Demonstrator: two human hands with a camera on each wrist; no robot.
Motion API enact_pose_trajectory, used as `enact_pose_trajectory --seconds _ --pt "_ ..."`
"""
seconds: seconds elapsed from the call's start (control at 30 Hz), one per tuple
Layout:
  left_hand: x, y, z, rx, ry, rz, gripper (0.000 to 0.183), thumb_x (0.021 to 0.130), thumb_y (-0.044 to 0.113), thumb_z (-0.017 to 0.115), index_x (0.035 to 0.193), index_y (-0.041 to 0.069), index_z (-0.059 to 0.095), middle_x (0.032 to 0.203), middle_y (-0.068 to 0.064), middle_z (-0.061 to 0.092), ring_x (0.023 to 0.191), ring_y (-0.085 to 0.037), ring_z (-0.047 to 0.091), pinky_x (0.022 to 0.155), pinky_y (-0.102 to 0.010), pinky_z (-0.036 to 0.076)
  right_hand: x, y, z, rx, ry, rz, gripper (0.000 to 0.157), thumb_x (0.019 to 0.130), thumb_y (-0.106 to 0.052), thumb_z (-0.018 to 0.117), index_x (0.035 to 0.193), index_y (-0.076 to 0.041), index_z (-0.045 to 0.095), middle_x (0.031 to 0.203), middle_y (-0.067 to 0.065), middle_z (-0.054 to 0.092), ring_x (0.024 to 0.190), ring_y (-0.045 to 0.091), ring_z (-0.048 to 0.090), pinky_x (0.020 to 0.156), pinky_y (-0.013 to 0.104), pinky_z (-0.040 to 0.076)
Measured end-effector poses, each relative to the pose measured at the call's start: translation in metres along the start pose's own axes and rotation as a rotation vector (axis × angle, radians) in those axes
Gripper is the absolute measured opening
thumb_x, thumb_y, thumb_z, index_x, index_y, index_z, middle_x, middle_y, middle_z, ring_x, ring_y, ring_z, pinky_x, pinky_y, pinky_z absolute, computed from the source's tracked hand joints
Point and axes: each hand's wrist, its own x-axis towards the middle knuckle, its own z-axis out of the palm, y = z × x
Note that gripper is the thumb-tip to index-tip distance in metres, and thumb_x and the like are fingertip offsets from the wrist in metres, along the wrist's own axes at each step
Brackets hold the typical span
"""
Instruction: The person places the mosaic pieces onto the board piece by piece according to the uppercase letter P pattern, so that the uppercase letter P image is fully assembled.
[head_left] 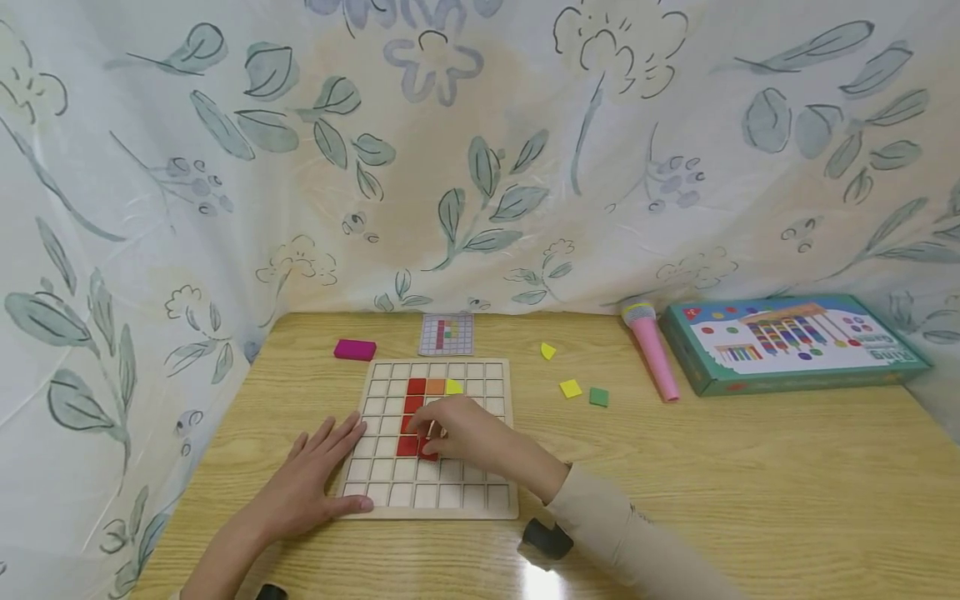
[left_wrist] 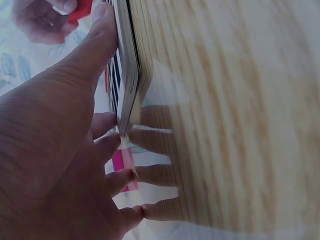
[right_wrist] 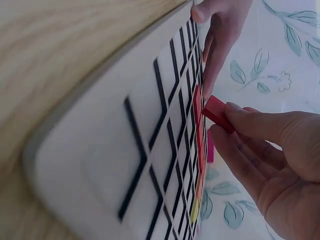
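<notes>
My right hand (head_left: 461, 429) pinches a red square tile (right_wrist: 218, 114) between thumb and fingers, tilted close over the white gridded board (head_left: 476, 496). In the head view that tile shows just right of the lowest tile in a column of red tiles (head_left: 407, 446). An orange tile (head_left: 435, 386) and a yellow rounded piece (head_left: 454, 387) continue the top of the column to the right. Fingers spread, my left hand (head_left: 318, 475) rests along the board's left edge, its thumb on the near left corner. The right hand partly covers the middle cells.
Behind the board lie a magenta block (head_left: 355, 349) and a small pattern card (head_left: 467, 335). To the right are a yellow rounded piece (head_left: 548, 351), a yellow square (head_left: 571, 389), a green square (head_left: 598, 397), a pink microphone (head_left: 654, 350) and a game box (head_left: 720, 382).
</notes>
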Motion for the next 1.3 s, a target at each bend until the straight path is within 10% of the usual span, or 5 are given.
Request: enact_pose_trajectory --seconds 1.3 --pt "0.0 0.003 -0.003 -0.005 0.002 0.002 0.099 0.076 0.064 0.071 0.151 0.009 0.038 0.158 -0.011 0.031 0.143 -0.047 0.021 0.11 -0.07 0.013 0.014 -0.014 0.029 -0.069 -0.003 0.014 0.021 0.087 -0.01 0.075 0.107 -0.015 0.074 0.087 -0.011 0.067 0.078 -0.001 0.055 0.073 0.012 0.047"
